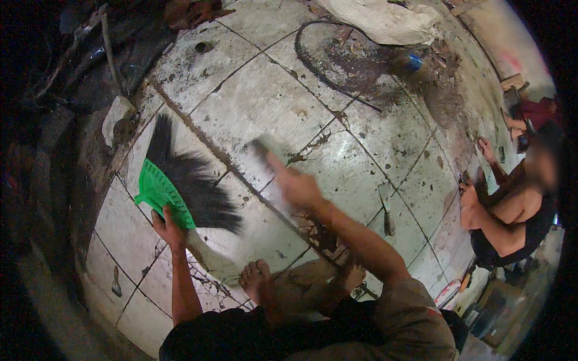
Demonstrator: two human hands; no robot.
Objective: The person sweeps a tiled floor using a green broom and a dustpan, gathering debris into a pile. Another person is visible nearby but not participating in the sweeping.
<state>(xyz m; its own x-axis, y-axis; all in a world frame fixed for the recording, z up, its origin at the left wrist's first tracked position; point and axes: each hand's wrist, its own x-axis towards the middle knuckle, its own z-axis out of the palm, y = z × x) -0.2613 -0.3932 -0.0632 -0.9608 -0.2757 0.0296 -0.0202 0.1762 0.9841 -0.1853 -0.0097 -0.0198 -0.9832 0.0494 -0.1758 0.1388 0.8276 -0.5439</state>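
Note:
A broom head (170,186) with a green plastic cap and black bristles splays over the tiled floor on my left. My left hand (170,228) grips the lower side of its green cap. To the right of the bristles, my right hand (296,188) is closed, and its outline is smeared by motion. From its far end sticks out a short, dark, blurred object (260,148), held just above the tiles; its kind cannot be made out. My bare feet (257,280) rest on the floor below the two hands.
To the right lies a flat-bladed scraper (386,210); a small dark tool (116,281) lies at lower left. Beyond are a bent black hose (299,51), dirt and a pale sack (391,21). A stone block (118,120) stands at left. Another person (500,216) crouches at right.

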